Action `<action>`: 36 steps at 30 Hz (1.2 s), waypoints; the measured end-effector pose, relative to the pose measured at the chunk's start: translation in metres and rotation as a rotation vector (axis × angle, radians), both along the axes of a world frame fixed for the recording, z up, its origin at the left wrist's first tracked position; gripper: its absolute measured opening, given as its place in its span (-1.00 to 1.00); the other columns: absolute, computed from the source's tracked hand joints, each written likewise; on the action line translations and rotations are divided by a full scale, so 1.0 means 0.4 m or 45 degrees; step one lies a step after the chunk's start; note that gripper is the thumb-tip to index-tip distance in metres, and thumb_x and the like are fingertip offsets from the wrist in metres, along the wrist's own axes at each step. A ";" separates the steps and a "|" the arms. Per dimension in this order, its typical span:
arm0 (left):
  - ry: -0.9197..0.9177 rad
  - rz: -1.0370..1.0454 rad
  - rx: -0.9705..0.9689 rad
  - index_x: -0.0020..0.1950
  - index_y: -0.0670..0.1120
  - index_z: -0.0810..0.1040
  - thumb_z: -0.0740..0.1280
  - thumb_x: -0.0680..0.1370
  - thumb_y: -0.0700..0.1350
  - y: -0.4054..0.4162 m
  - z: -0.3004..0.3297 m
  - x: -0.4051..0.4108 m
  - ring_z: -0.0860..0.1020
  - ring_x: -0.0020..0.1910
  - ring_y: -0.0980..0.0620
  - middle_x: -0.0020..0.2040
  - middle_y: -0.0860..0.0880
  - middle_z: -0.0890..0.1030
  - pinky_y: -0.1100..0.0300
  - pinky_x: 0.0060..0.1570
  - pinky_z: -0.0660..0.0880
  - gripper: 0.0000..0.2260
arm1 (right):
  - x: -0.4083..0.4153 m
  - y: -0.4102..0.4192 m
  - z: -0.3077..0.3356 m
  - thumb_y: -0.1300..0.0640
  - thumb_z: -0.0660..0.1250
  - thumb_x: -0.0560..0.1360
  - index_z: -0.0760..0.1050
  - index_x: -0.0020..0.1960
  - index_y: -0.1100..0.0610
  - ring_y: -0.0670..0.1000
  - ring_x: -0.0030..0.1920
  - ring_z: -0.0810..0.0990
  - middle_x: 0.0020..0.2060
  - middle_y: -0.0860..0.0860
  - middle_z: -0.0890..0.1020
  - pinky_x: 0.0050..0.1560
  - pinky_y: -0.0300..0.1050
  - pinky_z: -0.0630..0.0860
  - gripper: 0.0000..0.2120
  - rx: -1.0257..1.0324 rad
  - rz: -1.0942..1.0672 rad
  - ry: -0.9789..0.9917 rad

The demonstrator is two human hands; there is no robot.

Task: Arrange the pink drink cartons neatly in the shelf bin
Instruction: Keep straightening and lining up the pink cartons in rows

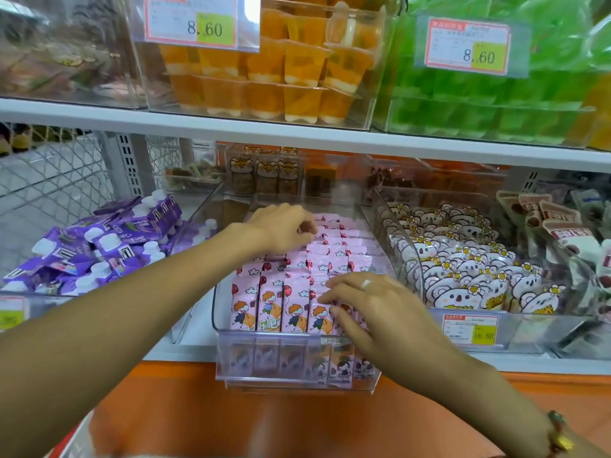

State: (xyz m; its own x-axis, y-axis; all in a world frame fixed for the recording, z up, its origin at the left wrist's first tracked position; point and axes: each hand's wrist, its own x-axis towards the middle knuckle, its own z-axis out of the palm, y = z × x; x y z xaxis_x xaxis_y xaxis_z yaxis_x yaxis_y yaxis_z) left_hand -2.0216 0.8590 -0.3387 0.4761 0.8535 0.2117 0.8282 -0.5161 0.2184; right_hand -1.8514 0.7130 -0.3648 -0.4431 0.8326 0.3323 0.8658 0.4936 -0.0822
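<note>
Several pink drink cartons (271,302) with a cartoon child print stand in rows inside a clear plastic shelf bin (297,375) at the centre of the lower shelf. My left hand (284,231) reaches over the back rows, fingers curled down onto the tops of the rear cartons. My right hand (370,305), with a ring on one finger, lies over the front right cartons, its fingers spread and pressing on them. The cartons under both hands are partly hidden.
A bin of purple pouches with white caps (99,246) sits to the left. A bin of white bear-shaped packets (463,269) sits to the right. Orange (264,74) and green jelly cups (496,94) fill the shelf above. An orange ledge (231,418) runs below.
</note>
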 end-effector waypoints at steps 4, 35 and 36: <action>-0.083 -0.017 0.117 0.15 0.04 0.60 0.26 0.60 0.03 -0.025 0.008 0.003 0.55 -0.05 0.10 0.09 0.07 0.63 0.25 -0.22 0.39 -0.80 | -0.017 -0.007 -0.008 0.12 0.28 0.49 0.62 0.00 -0.03 -0.06 -0.03 0.63 -0.05 -0.13 0.66 0.00 -0.21 0.47 -0.83 0.133 -0.020 -0.003; -1.608 -0.050 0.052 -0.05 0.04 0.59 0.37 0.54 -0.13 -0.306 0.012 -0.025 0.62 -0.09 0.23 -0.10 0.12 0.67 0.29 -0.01 0.56 -0.94 | -0.069 0.008 0.042 -0.05 0.21 0.57 0.40 0.36 -0.06 -0.23 0.21 0.46 0.20 -0.24 0.51 0.24 -0.19 0.41 -0.63 -0.140 0.071 1.012; -1.613 -0.061 0.006 -0.01 0.03 0.60 0.37 0.54 -0.12 -0.311 0.006 -0.027 0.63 -0.05 0.23 -0.06 0.12 0.68 0.30 0.01 0.55 -0.93 | -0.071 0.009 0.040 0.00 0.24 0.57 0.45 0.30 -0.05 -0.24 0.14 0.49 0.11 -0.24 0.54 0.17 -0.24 0.43 -0.70 -0.134 0.079 1.025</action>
